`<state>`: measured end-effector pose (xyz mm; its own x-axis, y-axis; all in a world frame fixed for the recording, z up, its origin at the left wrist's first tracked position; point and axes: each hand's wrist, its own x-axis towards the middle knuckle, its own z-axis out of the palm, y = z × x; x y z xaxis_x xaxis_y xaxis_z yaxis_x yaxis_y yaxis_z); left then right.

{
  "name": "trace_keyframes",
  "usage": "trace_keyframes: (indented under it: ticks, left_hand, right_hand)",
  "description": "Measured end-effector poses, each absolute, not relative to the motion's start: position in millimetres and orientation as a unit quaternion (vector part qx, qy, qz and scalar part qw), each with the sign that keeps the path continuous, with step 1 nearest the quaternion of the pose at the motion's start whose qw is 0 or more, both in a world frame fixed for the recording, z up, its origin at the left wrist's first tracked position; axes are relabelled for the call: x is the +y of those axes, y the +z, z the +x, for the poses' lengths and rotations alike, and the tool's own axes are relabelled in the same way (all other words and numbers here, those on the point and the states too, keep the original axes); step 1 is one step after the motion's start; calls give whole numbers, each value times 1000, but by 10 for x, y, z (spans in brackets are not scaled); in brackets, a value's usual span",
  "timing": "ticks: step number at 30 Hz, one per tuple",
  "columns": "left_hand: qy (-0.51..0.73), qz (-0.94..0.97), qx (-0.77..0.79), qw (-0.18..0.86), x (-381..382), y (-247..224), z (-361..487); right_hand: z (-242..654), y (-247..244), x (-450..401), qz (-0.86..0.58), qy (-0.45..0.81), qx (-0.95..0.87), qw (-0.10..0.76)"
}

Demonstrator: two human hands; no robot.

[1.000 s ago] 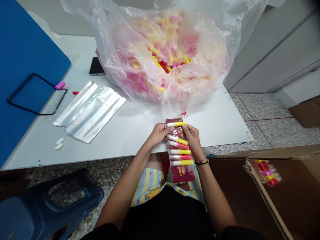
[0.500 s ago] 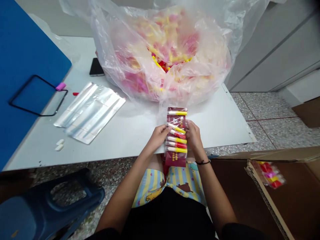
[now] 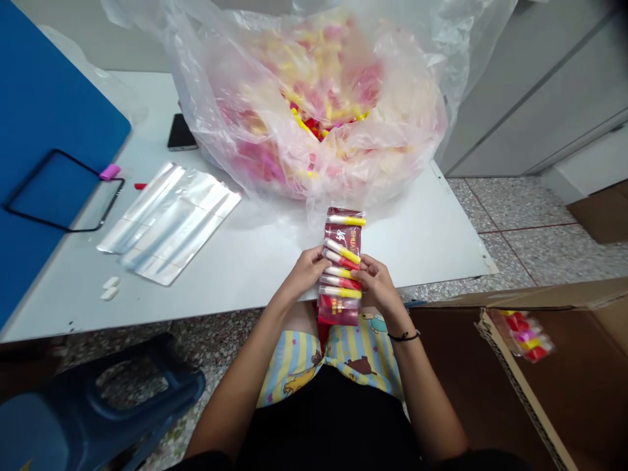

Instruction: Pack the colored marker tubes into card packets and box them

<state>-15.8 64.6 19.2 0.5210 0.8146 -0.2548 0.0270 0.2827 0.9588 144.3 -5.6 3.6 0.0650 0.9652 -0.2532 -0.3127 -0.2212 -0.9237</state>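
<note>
A clear packet with a dark red card (image 3: 342, 313) and several white-capped yellow and red pens lies between my hands, over the table's front edge and my lap. My left hand (image 3: 310, 269) pinches its left side, thumb on the front. At the right side, my right hand (image 3: 377, 280) grips the packet with its thumb across the pens. Just beyond the packet stands a large translucent plastic bag (image 3: 275, 131), open at the middle, with red, yellow and pink pieces inside.
On the white table (image 3: 260, 261) are flat clear sleeves (image 3: 176, 222), a phone (image 3: 181, 133) and two small white pieces (image 3: 110, 288). A blue panel (image 3: 53, 118) stands left. A cardboard box (image 3: 524, 392) at the right holds another packet (image 3: 528, 337). A blue stool (image 3: 98, 405) is lower left.
My right thumb has moved onto the front of the packet, over the pens. The packet has tilted slightly, and the whole view has shifted a little.
</note>
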Motion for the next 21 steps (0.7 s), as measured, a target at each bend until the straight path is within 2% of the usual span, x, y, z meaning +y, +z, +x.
trace_keyframes:
  ticks: [14, 21]
  left_hand:
    - [277, 550, 449, 648, 573, 183, -71]
    - [288, 588, 473, 589, 518, 83, -38]
  right_hand:
    - [1383, 107, -90, -476, 623, -228, 577]
    - [1371, 42, -84, -533, 567, -196, 597]
